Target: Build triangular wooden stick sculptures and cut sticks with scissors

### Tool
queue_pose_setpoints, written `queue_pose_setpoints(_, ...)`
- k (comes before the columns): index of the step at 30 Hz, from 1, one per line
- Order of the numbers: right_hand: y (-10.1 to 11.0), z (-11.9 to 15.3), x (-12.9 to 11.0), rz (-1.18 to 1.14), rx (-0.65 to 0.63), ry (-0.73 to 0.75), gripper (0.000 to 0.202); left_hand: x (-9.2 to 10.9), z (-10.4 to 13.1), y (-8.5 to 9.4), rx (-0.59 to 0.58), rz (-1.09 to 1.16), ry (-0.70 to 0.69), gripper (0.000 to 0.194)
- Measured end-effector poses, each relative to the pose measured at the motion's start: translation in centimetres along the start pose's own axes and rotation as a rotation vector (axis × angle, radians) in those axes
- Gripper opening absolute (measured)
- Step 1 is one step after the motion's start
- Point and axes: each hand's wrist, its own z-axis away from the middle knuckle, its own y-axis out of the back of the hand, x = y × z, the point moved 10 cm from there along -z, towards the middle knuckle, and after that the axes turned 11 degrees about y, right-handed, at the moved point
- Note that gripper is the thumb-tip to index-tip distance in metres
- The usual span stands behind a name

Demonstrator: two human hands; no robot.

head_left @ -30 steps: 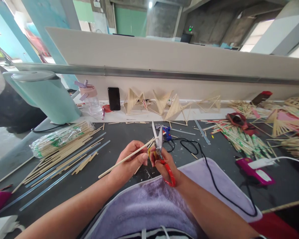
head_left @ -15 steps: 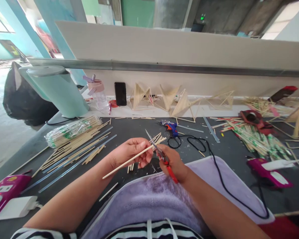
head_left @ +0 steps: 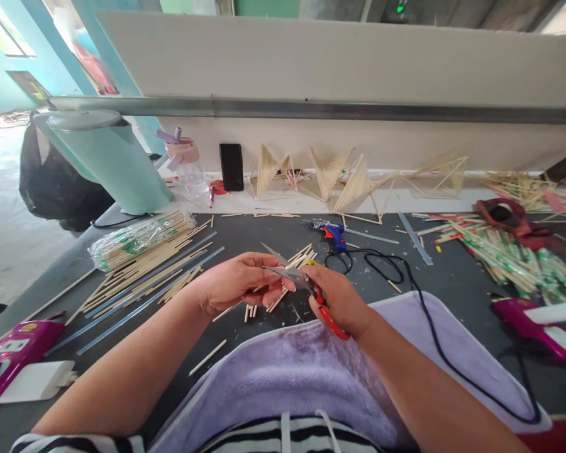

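Note:
My right hand [head_left: 337, 292] grips red-handled scissors [head_left: 331, 322], the blades parted and pointing left toward my other hand. My left hand [head_left: 255, 283] is closed, fingertips pinched beside the blades. A thin wooden stick [head_left: 224, 313] shows below its palm and appears to be in its grasp; the rest of the stick is hidden by the fingers. Behind and under both hands lies a small pile of short cut sticks [head_left: 304, 255]. A single short stick [head_left: 207, 357] rests near the lilac cloth.
Long sticks [head_left: 136, 277] and clear glue rods lie left, by a plastic-wrapped bundle [head_left: 141, 239]. A blue glue gun [head_left: 334, 238] with a black cord lies ahead. Stick frames [head_left: 268, 170] stand along the wall. A lilac cloth [head_left: 283, 377] covers the front edge.
The scissor blades have parted and now point further left. The stick, earlier reaching across to the scissors, is now mostly hidden behind my left hand. The view has shifted slightly.

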Motion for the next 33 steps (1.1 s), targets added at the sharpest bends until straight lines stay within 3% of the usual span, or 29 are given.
queue_pose_setpoints(10, -0.6, 0.3, 0.7, -0.128, 0.009, -0.136, 0.054, 0.4, 0.0, 0.6, 0.119, 0.064, -0.038, 0.022)
queue_pose_setpoints(18, -1.2, 0.5, 0.8, -0.033, 0.036, -0.164, 0.056, 0.7, 0.0, 1.3, 0.212, -0.006, -0.078, 0.025)
queue_pose_setpoints(33, -2.0, 1.0, 1.3, -0.089, 0.043, -0.227, 0.055, 2.9, 1.6, 2.3, 0.589, -0.513, -0.180, 0.021)
